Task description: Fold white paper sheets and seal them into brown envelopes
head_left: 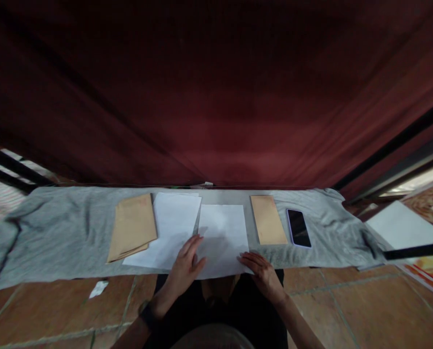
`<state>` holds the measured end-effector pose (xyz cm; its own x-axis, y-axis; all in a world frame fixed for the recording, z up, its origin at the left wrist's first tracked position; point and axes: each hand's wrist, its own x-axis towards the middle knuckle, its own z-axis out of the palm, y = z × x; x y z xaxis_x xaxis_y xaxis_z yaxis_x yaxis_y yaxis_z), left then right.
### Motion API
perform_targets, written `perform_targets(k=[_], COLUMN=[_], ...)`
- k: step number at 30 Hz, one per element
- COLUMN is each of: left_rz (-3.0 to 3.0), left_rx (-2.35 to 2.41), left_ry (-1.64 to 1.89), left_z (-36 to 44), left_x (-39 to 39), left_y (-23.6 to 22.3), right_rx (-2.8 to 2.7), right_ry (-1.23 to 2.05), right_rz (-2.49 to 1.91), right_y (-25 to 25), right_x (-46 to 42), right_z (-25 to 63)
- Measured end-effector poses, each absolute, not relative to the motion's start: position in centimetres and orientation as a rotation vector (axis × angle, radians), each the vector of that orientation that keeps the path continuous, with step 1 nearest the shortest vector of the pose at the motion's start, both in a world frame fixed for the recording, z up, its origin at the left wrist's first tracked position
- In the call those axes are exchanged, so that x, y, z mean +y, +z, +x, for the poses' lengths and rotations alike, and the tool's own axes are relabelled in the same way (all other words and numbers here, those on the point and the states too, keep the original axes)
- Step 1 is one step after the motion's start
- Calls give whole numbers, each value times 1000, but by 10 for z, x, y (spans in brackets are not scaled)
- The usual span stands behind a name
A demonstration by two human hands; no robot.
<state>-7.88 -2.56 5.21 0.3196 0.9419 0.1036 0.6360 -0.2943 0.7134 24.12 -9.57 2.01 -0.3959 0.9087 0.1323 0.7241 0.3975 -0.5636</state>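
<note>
A sheet of white paper (222, 237) lies in front of me on a grey cloth. My left hand (186, 261) rests at its left edge with the fingers stretched out, where it meets the white sheets (173, 223) beside it. At the lower right corner, my right hand (260, 269) lies on the paper, fingers extended and nothing seen in its grasp. Overlapping the left sheets is a small stack of brown envelopes (134, 225). One more brown envelope (268, 219) lies to the right of the single sheet.
A phone (299, 228) with a light purple edge lies right of the envelope. The grey cloth (71, 228) covers a narrow surface against a dark red panel (216, 121). A white scrap (98, 289) is on the tiled floor. White board (403, 225) stands at right.
</note>
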Motion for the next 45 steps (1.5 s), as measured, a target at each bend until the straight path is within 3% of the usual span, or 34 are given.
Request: perform_targets(k=[4,7,21,25,29,34,45], left_rz=[2421,2500,2284,1978,1785,1808,1885], left_rx=[1040,993,969,1173,1462,1653,1932], left_ry=[238,119,317,520,611,575,279], left_z=[-96,-101,-89,-90,-73,-58,-38], left_x=[-56,-55,-9,-5,6,21,45], left_y=[57,51,41,34,36,39,42], right_rx=[-2138,-2105,-2071,-2014,-1793,-1626,-1694], right_ry=[595,582,628,673,569,391,146], right_rz=[-1388,-1363,-1424,-1467,-1805,-2146,-2230], right_y=[10,5,6,14,15,11,13], right_x=[-102,-100,-91,-85,-66,-40,-4], right_z=[245,245,240,241,230,214,192])
